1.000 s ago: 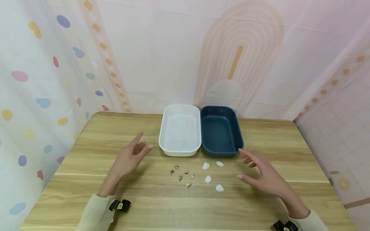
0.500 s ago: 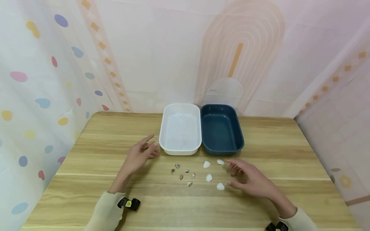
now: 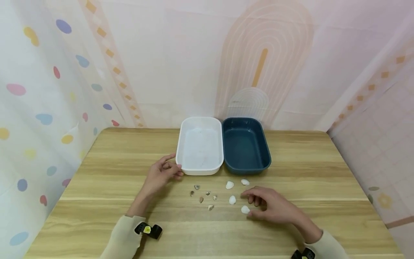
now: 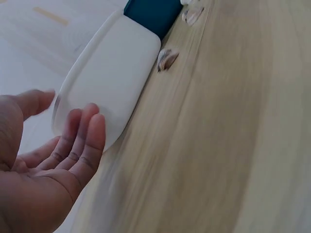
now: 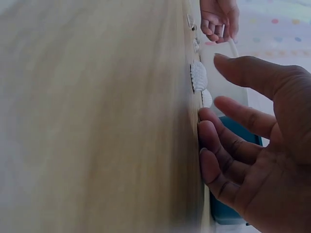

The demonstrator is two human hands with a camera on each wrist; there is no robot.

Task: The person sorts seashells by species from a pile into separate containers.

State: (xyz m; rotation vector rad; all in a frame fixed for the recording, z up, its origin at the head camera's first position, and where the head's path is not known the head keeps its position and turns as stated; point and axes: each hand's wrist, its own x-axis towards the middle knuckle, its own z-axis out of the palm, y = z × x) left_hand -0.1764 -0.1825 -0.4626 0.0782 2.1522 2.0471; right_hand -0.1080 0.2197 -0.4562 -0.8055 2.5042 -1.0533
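Observation:
My left hand [image 3: 162,175] is at the front left corner of a white tray [image 3: 199,172], thumb and index finger by its rim. In the left wrist view its fingers bend loosely; whether they touch the tray I cannot tell. Over the table, my right hand [image 3: 271,207] has its thumb close to the nearest white seashell [image 3: 245,209], with a gap between thumb and index finger. Several white shells lie around it, including one ribbed shell [image 5: 198,76] seen edge-on in the right wrist view. Left of these are several small brownish shells [image 3: 201,199].
A dark blue tray [image 3: 247,171] stands against the white one's right side, at the back of the wooden table [image 3: 207,237]. Behind hangs a patterned curtain [image 3: 181,72]. Both trays have bare floors.
The left hand has moved right to the white tray's corner. My right hand has come left and nearer, from beside the blue tray to the white shells. The shells lie as before.

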